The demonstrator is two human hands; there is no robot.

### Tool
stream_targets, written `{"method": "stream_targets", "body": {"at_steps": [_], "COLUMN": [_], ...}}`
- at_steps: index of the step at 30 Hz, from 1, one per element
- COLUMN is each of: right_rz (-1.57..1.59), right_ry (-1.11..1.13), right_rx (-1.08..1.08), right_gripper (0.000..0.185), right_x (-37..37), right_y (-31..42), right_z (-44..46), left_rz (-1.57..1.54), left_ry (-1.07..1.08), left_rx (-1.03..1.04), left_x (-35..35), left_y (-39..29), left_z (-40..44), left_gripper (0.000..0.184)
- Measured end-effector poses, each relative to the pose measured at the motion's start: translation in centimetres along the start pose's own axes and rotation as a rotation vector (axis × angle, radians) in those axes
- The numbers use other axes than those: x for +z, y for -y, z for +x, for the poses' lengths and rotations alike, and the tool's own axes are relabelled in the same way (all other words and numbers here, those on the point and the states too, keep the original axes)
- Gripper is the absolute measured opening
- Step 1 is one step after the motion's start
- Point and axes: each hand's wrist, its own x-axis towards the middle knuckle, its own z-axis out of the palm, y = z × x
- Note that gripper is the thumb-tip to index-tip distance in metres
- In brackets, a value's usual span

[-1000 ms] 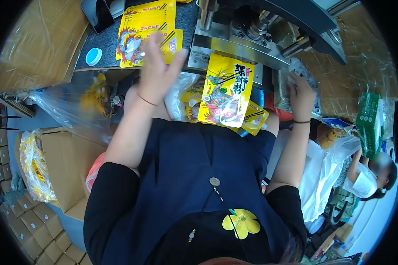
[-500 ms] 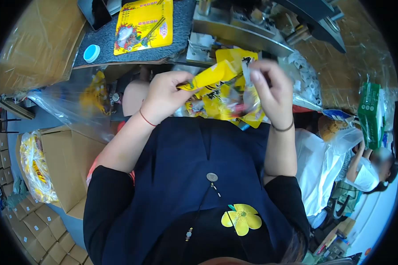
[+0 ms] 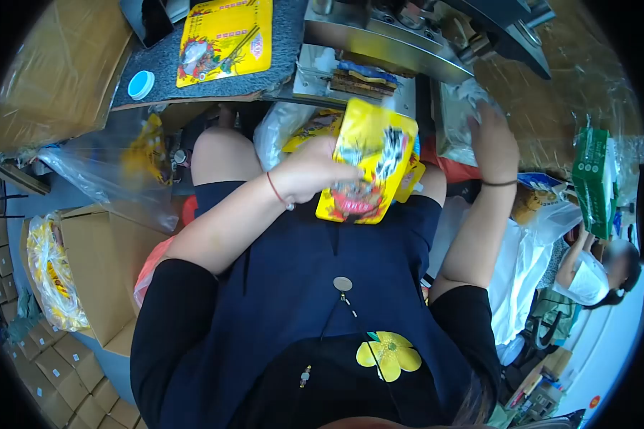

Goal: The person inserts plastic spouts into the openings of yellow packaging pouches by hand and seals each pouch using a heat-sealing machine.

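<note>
Head view: the left hand pinches a yellow printed food pouch above the lap, beyond the bench's front edge.
The pouch tilts, printed front up, below the metal press; the right hand is beside a plastic-lined bin, its blurred fingers leaving its grip impossible to tell. On the bench, a second yellow pouch lies near the front edge, a light-blue cap near the front-left corner.

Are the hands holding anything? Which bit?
The left hand holds a yellow packet by its left edge; I can't tell about the right hand.
</note>
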Motion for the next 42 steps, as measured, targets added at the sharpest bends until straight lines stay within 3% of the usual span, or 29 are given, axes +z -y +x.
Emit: {"method": "stream_targets", "body": {"at_steps": [1, 3, 8, 11, 13, 15, 17, 19, 21, 22, 23, 25, 26, 27, 29, 30, 33, 35, 37, 39, 42], "right_rz": [-0.023, 0.043, 0.187, 0.271, 0.303, 0.314, 0.452, 0.578, 0.691, 0.744, 0.81, 0.865, 0.946, 1.028, 1.176, 1.353, 1.13, 1.028, 0.994, 1.05, 0.984], "right_ry": [0.269, 0.337, 0.07, -0.026, -0.086, -0.149, -0.255, -0.283, -0.236, -0.092, -0.005, -0.057, -0.038, -0.018, -0.126, -0.07, -0.158, -0.12, -0.083, 0.113, 0.21], "right_rx": [0.134, 0.009, -0.036, -0.011, 0.037, 0.105, 0.038, -0.008, -0.037, -0.086, -0.129, -0.405, -0.426, -0.447, -0.316, -0.14, -0.334, -0.37, -0.444, -0.37, -0.24], "right_gripper": [0.033, 0.034, 0.026, 0.023, 0.022, 0.022, 0.023, 0.023, 0.022, 0.021, 0.022, 0.023, 0.022, 0.021, 0.019, 0.019, 0.021, 0.019, 0.018, 0.022, 0.024], "right_x": [-0.2, 2.6, 5.2, 5.1, 4.6, 3.4, 2.8, 1.9, 0.2, -0.8, -1.1, -0.7, -1.2, -1.8, -2.2, -2.6, -2.5, -2.2, -2.1, -2.8, -4.0], "right_y": [-0.9, -3.5, -3.2, -3.0, -2.5, -1.1, -0.7, 0.4, 3.3, 4.9, 6.6, 9.3, 10.4, 11.5, 12.9, 13.7, 13.9, 12.1, 10.8, 9.8, 9.0], "right_z": [0.8, 0.8, 0.5, -0.2, -0.8, -1.4, -2.0, -2.4, -2.9, -3.0, -3.2, -2.8, -2.5, -2.3, -1.8, -1.8, -0.4, -0.3, -0.3, -1.0, -1.2], "left_rz": [-0.016, -0.04, -0.079, 0.695, 0.83, 1.909, 2.108, 2.067, 1.808, 1.501, 1.305, 0.914, 0.913, 0.703, 0.975, 0.883, 0.656, 0.26, 0.253, 0.113, 0.142], "left_ry": [-0.035, -0.076, -0.031, -0.549, -0.897, -1.225, -0.926, -0.692, -0.547, -0.754, -0.706, -0.605, -0.532, -0.474, -0.403, -0.378, -0.249, -0.073, 0.016, 0.083, 0.05], "left_rx": [0.049, 0.045, -0.023, 0.335, 0.623, 0.929, 0.835, 0.755, 0.692, 0.604, 0.602, 0.584, 0.452, 0.372, 0.353, 0.308, 0.199, 0.172, 0.175, 0.028, 0.033], "left_x": [-0.8, -2.5, -3.4, -6.0, -9.1, -12.3, -13.9, -14.0, -13.2, -11.8, -10.8, -8.8, -7.5, -5.9, -5.1, -4.0, -2.1, -0.8, -0.2, 0.2, 0.4], "left_y": [-0.4, -1.8, -3.7, -3.7, -7.2, -10.0, -8.6, -7.2, -5.7, -5.5, -5.1, -4.7, -4.8, -4.4, -3.5, -3.2, -1.9, -1.1, 0.1, 0.9, 2.1], "left_z": [0.5, 1.7, 2.7, 2.6, 1.0, -0.9, -2.8, -4.3, -5.7, -5.8, -5.7, -5.2, -5.2, -4.8, -3.9, -3.5, -2.6, -2.4, -1.8, -1.5, -0.7], "left_gripper": [0.035, 0.035, 0.039, 0.047, 0.056, 0.055, 0.049, 0.045, 0.041, 0.031, 0.028, 0.024, 0.019, 0.02, 0.019, 0.02, 0.028, 0.031, 0.031, 0.031, 0.031]}}
